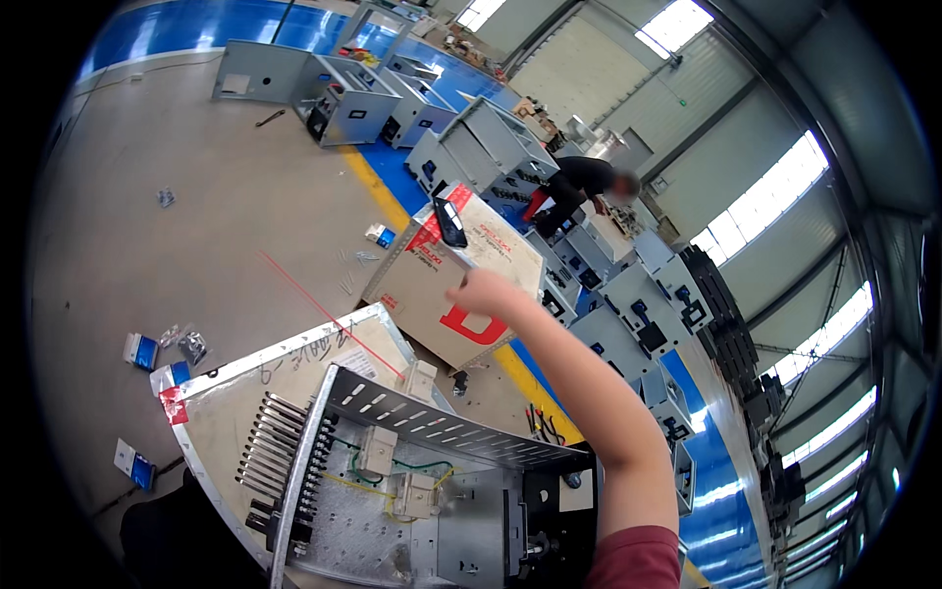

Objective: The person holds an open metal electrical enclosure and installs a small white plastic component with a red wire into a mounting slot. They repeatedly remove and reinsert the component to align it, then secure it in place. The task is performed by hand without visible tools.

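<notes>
My right hand (pixel 485 294) reaches out over the front of a large cardboard box (pixel 422 294) with red print, its fingers curled together. Whatever they hold, if anything, is too small to make out. Just beyond it, a dark phone-like device (pixel 450 223) lies on the box's top edge. Below my arm stands an open metal chassis (pixel 471 442) with a slotted side wall, pale blocks (pixel 416 496) and green and yellow wires (pixel 422 463) inside. Rows of metal pins (pixel 270 447) stick out of its left side. My left hand is out of the picture.
The chassis rests on a pale, metal-edged crate (pixel 226 412). A thin straight red strand (pixel 329 316) runs above it. Small blue-and-white packets (pixel 140 350) lie on the floor. Grey cabinets (pixel 358 103) stand farther off, where another person (pixel 579 187) bends over.
</notes>
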Tool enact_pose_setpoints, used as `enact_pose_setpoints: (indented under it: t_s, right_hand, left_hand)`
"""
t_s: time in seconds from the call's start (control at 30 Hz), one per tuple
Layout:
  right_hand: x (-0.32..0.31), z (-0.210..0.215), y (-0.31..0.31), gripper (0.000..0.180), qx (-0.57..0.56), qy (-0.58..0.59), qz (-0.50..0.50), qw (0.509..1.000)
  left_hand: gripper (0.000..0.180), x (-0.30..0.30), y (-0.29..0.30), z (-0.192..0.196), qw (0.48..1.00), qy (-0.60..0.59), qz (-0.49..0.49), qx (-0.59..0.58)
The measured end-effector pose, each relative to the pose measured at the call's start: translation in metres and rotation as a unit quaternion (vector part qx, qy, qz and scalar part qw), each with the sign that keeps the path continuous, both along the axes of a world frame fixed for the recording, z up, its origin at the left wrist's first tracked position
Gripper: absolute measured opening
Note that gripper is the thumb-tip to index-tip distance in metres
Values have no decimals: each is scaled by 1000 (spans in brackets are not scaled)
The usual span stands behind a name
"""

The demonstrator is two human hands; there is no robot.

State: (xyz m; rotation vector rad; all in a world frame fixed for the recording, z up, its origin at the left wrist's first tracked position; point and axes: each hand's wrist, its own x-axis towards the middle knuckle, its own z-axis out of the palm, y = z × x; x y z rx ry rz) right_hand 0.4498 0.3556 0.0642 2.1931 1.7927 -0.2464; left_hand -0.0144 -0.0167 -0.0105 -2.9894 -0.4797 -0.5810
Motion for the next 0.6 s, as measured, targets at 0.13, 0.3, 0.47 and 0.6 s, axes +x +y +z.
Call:
enact_pose_setpoints:
  t_s: [0.13, 0.3, 0.47, 0.6]
  right_hand:
    - [38, -15, 90, 71, 77, 12, -52, 996]
    - [89, -66, 159, 84, 92, 46, -120, 987]
    - [128, -127, 193, 75, 168, 68, -28, 983]
    - [143, -148, 216, 73, 246, 100, -51, 963]
  left_hand:
    - [71, 3, -4, -5, 1000, -10, 17, 21]
    - [69, 3, -7, -2, 1000, 12, 11, 26]
    - [64, 10, -11, 2, 999, -23, 30, 18]
    - [62, 4, -1, 9, 999, -32, 1, 11]
